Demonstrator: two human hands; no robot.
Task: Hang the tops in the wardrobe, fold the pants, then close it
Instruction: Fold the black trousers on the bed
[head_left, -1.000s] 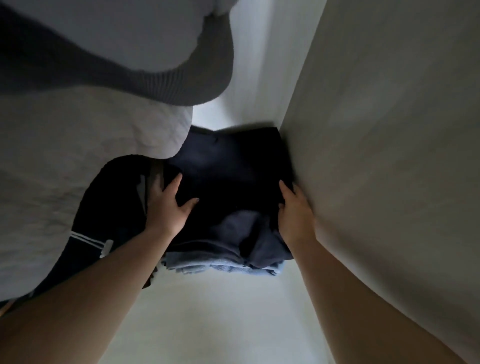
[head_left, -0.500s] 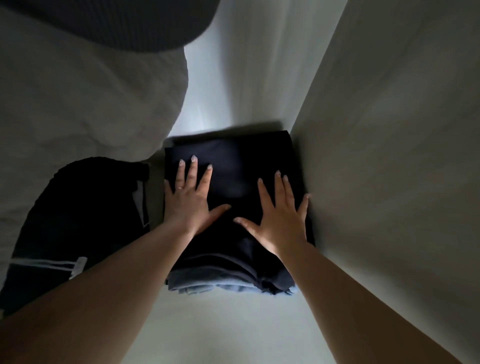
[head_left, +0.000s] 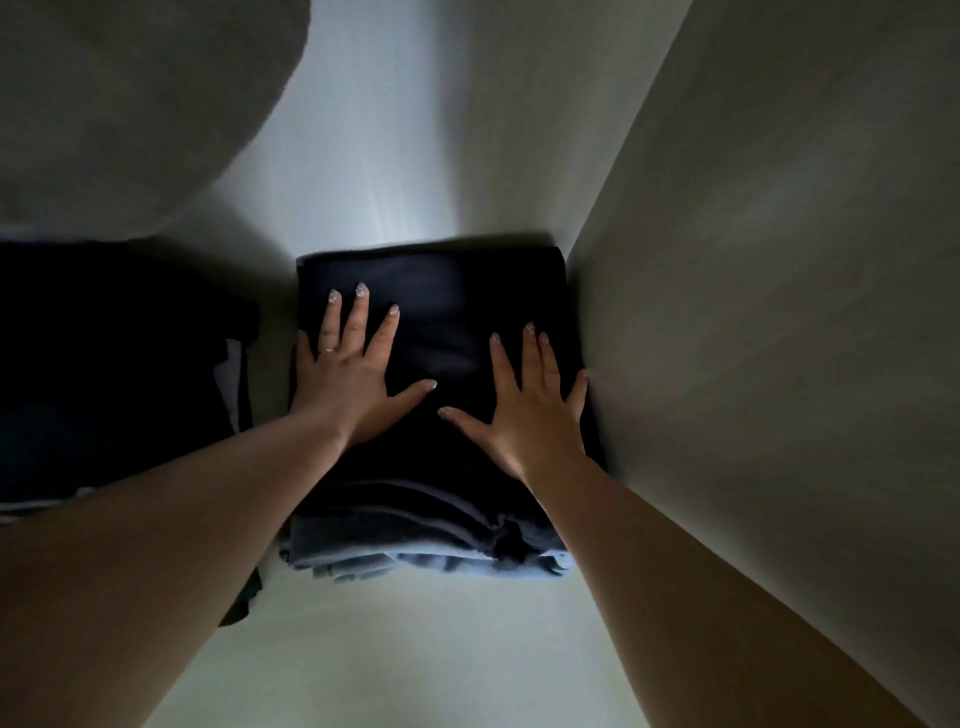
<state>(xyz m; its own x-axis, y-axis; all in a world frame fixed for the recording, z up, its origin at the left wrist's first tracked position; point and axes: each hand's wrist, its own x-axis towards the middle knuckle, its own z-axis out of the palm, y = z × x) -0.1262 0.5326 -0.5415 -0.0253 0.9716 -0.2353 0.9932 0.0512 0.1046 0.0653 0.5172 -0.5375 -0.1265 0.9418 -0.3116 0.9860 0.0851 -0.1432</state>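
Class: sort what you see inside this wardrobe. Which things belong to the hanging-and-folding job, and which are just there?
Job: left hand and right hand, both flat on the folded pants stack; hanging top; wardrobe wall.

Just there: dark garment left of the stack.

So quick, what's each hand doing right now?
Left hand: open, flat on the pants.
Right hand: open, flat on the pants too.

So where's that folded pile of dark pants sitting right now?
In the head view the folded pants stack sits centre on the wardrobe floor, against the right side wall, with both hands, left hand and right hand, flat on top.
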